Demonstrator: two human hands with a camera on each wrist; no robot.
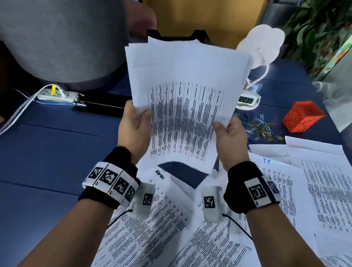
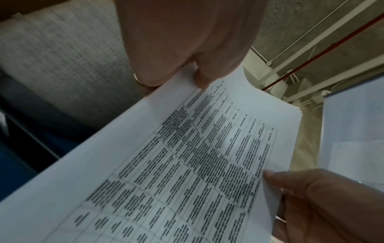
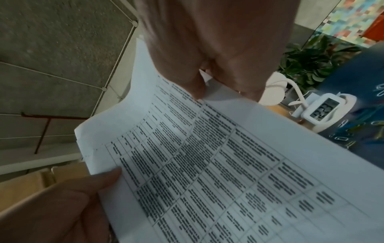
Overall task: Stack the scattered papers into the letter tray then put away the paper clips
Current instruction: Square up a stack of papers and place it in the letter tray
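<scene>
Both hands hold a sheaf of papers (image 1: pixel 184 92) up off the desk (image 1: pixel 27 155). The left hand (image 1: pixel 135 126) grips the sheaf's left edge, thumb on the printed face, and the right hand (image 1: pixel 229 142) grips the right edge the same way. The sheets in the sheaf are not squared; their top edges fan out unevenly. The black tray (image 1: pixel 198 35) stands at the far side of the desk, mostly hidden behind the sheaf. More papers (image 1: pixel 198 242) lie scattered and overlapping on the desk below and to the right. Coloured clips (image 1: pixel 261 127) lie loose in a heap near a red mesh cup (image 1: pixel 302 116), beside a small clock (image 1: pixel 247 99).
</scene>
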